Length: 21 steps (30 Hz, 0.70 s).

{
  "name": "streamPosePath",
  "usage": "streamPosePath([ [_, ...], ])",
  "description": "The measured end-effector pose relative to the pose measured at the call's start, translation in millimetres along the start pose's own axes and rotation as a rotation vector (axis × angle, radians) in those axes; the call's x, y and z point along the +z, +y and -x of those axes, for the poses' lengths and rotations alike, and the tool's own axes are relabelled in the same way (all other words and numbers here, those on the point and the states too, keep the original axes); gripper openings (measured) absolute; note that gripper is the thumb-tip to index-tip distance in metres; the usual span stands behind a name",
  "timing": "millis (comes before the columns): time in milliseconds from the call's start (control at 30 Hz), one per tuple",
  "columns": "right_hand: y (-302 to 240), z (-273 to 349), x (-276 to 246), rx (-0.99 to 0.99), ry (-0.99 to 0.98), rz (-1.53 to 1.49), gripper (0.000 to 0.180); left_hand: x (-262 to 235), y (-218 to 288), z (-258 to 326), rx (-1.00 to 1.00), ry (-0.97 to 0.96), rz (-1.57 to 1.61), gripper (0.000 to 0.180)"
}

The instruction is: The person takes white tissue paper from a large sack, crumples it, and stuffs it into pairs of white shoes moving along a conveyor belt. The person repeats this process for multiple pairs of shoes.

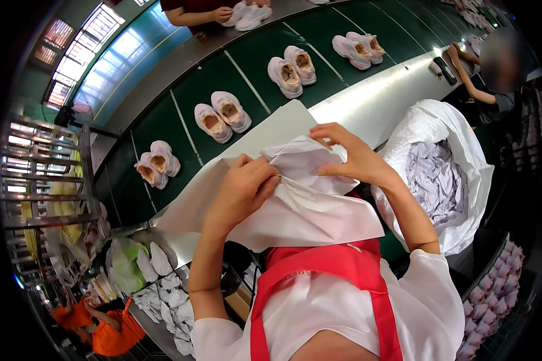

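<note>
A white sheet of thin paper (307, 219) spreads in front of my red apron, its upper part folded and rumpled. My left hand (247, 189) is closed on the paper, fingers bent over a gathered fold. My right hand (358, 157) curves around the crumpled upper part (301, 157) of the paper, thumb low and fingers above it. Beneath and beyond the paper lies a stack of flat pale sheets (283, 123) with its far corner over the belt's near edge. The fingertips of both hands are partly hidden by the folds.
A green conveyor belt (253, 84) carries pairs of pale pink shoes (223, 117). At right stands a white sack (427, 114) of crumpled paper (436, 180). Paper wads (165, 301) lie lower left; shoes fill a rack (494, 289) lower right. Other people work across the belt and farther right.
</note>
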State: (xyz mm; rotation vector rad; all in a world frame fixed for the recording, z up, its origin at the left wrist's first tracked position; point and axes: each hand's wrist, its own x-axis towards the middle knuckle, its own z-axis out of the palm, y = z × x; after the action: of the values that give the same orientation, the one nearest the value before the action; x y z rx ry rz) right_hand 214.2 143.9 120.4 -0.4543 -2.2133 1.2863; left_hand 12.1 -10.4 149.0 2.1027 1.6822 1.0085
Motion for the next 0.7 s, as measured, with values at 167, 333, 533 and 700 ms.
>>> streamPosePath([
  [167, 22.4, -5.5, -5.4, 0.348, 0.020, -0.064, 0.024, -1.0, -20.4, 20.1, -0.109, 0.091, -0.247, 0.008],
  [333, 26.5, -16.7, -1.7, 0.347, 0.122, 0.100, 0.022, -24.5, -2.6, 27.8, -0.096, 0.010, -0.132, 0.009],
  [533, -7.9, -23.8, 43.3, 0.168, -0.323, -0.251, 0.024, 4.7, 12.9, -7.0, -0.028, 0.130, -0.241, 0.006],
  [700, -10.2, -29.9, 1.0, 0.322, -0.071, -0.040, 0.024, -6.4, -10.3, 13.2, -0.088, 0.317, -0.324, 0.004],
])
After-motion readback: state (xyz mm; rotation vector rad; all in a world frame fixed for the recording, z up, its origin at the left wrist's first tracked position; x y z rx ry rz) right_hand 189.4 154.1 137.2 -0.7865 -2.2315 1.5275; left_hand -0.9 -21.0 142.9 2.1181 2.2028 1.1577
